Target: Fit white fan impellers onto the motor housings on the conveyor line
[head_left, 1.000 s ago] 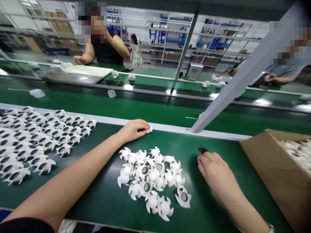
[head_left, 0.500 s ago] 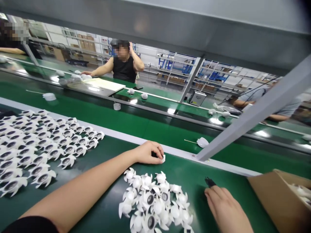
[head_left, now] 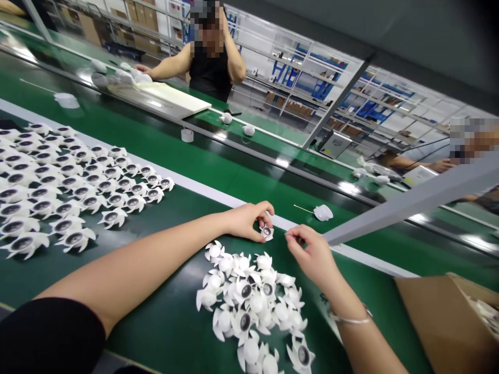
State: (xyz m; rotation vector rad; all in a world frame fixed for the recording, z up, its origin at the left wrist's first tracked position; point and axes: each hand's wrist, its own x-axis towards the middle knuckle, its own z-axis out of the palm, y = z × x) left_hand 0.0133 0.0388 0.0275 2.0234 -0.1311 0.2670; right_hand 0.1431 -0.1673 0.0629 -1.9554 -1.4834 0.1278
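My left hand (head_left: 249, 220) is closed on a small white fan blade (head_left: 267, 230), held just above the green table (head_left: 163, 322). My right hand (head_left: 312, 254) hovers close beside it, fingers pinched together near the blade; what they pinch is too small to make out. Below both hands lies a loose pile of white fan blades (head_left: 253, 301). Neat rows of the same white fan blades (head_left: 66, 182) cover the table to the left.
A brown cardboard box (head_left: 448, 317) with more white parts stands at the right. A grey slanted post (head_left: 413, 200) rises behind my right hand. Beyond runs a green conveyor (head_left: 218, 171) carrying a white part (head_left: 323, 212). A person in black (head_left: 210, 62) sits opposite.
My right hand has lifted off the table and come up left to meet the left hand. The left hand has turned the fan blade up. The camera has tilted.
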